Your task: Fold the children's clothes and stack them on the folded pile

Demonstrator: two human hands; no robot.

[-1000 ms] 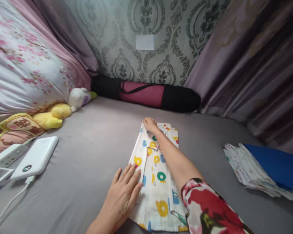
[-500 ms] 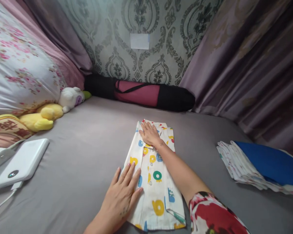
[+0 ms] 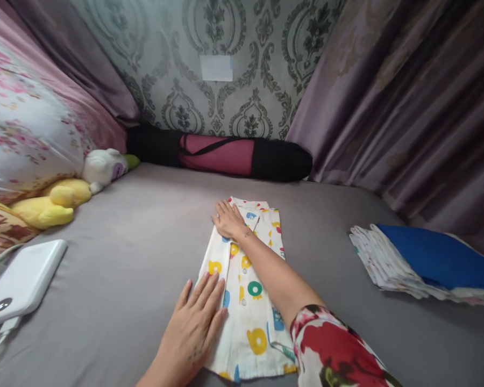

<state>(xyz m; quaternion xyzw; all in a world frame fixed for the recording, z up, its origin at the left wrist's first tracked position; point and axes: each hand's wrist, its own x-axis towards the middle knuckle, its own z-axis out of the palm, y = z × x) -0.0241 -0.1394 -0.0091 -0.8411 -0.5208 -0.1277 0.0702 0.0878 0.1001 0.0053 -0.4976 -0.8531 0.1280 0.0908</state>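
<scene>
A white shirt (image 3: 246,322) with yellow, blue and green prints lies on the grey bed sheet, its sides folded inward into a long strip with a row of buttons down the middle. My left hand (image 3: 196,320) rests flat on its lower left edge, fingers stretched out. Reaching across the cloth, my right hand (image 3: 229,219) lies flat on the upper left corner near the collar, fingers extended. Neither hand grips the fabric. My right forearm hides part of the shirt's right side.
To the right lies a stack of folded clothes (image 3: 381,263) with a blue piece (image 3: 439,258) on top. A white power bank (image 3: 26,279) with a cable is at the left, below plush toys (image 3: 50,207). A black and maroon roll bag (image 3: 218,156) lies along the wall.
My right hand has slid left across the top of the shirt to its upper left edge. My left hand stays in place on the cloth. The view has turned slightly right.
</scene>
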